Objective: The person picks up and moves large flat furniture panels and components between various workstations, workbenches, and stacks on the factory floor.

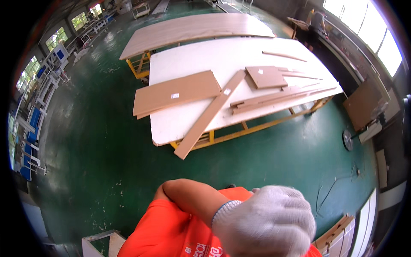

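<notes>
Our left forearm (pixel 197 198) bent across orange shirt (pixel 160 227), elbow out left; gloved left hand (pixel 266 222) raised near right, back of hand up. Fingers look curled; blurred, palm hidden, so we can't tell if gripping. Right hand's fingers: can't tell, out of view. Two tables: white table (pixel 184 60) near, wood-topped table (pixel 197 26) far. On white: one long board (pixel 209 115) diagonal, overhanging near edge; one squarish panel (pixel 266 78) right.
</notes>
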The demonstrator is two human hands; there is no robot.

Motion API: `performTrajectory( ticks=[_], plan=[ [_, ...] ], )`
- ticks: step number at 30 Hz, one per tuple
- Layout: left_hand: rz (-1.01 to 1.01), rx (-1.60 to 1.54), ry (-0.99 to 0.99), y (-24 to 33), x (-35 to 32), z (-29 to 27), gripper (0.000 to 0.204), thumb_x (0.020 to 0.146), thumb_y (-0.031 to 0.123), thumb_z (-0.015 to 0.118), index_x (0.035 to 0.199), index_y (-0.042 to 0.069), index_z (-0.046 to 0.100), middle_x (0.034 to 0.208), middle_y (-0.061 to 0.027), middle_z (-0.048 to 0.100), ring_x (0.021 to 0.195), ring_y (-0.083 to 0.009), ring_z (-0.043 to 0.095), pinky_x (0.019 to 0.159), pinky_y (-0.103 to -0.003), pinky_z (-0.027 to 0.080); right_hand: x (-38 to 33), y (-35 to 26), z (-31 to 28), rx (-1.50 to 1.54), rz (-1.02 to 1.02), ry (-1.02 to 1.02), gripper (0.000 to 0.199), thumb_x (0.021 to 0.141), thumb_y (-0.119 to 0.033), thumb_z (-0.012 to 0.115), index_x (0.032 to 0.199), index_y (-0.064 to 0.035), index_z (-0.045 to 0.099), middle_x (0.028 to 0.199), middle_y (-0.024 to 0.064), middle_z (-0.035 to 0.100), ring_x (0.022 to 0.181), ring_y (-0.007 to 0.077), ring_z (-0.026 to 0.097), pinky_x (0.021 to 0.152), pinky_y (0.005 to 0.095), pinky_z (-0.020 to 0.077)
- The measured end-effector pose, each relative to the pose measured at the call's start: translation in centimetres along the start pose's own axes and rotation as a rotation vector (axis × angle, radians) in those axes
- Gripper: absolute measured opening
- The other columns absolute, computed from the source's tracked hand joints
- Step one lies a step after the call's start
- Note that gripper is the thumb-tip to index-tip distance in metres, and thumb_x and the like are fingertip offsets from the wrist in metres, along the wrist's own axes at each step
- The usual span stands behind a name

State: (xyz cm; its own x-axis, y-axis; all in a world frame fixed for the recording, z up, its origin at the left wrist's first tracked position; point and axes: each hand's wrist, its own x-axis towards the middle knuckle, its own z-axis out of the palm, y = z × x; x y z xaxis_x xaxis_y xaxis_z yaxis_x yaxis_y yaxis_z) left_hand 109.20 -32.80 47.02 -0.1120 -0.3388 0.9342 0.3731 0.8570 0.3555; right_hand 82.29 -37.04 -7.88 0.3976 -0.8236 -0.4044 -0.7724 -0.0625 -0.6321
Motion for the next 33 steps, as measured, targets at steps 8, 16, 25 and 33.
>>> performTrajectory(
  ticks=[8, 16, 25, 33],
  plan=[
    [-1.103, 0.024, 0.386, -14.4, -13.4, -8.2, 0.013, 0.1, 0.012, 0.059, 0.092, 0.003, 0.063, 0.085, -0.0029, 0.064, 0.076, -0.0096, 0.062, 0.07, -0.026, 0.053, 5.1, -9.4, -12.5, 0.166, 0.129, 0.048, 0.042, 0.088, -0.035, 0.069, 0.114, -0.0014, 0.071, 0.103, 0.0139, 0.076, 0.098, 0.0256, 0.072, 0.088, 0.0348, 0.0543],
    [-1.476, 0.679, 0.76, -20.8, -34.6, -29.8, 0.022, 0.09, 0.022, 0.07, 0.097, 0.001, 0.067, 0.085, -0.0062, 0.069, 0.069, -0.0143, 0.066, 0.066, -0.031, 0.057, 14.1, -18.1, -17.5, 0.068, -0.038, 0.332, 0.044, 0.087, -0.036, 0.068, 0.115, -0.0027, 0.07, 0.108, 0.0179, 0.073, 0.101, 0.0304, 0.071, 0.089, 0.0366, 0.0546],
    [-1.535, 1.593, -0.179, -21.7, -40.3, -51.3, 0.066, 0.08, 0.047, 0.075, 0.133, 0.013, 0.057, 0.141, -0.014, 0.052, 0.133, -0.0344, 0.046, 0.111, -0.05, 0.036, 18.6, -30.7, -10.2, 0.015, 0.106, -0.2, 0.048, 0.09, -0.037, 0.068, 0.123, -0.0036, 0.066, 0.111, 0.0166, 0.072, 0.104, 0.0276, 0.069, 0.092, 0.0333, 0.0532],
    [-1.474, 1.627, -0.748, -35.5, -38.9, -58.2, 0.079, 0.082, 0.053, 0.072, 0.149, 0.021, 0.047, 0.157, -0.0143, 0.036, 0.143, -0.0374, 0.032, 0.111, -0.055, 0.034, 15.1, -31.3, -10.2, -0.109, 0.445, -0.019, 0.058, 0.089, -0.047, 0.061, 0.127, -0.0027, 0.065, 0.127, 0.019, 0.067, 0.118, 0.0342, 0.064, 0.1, 0.0389, 0.05]
  ],
)
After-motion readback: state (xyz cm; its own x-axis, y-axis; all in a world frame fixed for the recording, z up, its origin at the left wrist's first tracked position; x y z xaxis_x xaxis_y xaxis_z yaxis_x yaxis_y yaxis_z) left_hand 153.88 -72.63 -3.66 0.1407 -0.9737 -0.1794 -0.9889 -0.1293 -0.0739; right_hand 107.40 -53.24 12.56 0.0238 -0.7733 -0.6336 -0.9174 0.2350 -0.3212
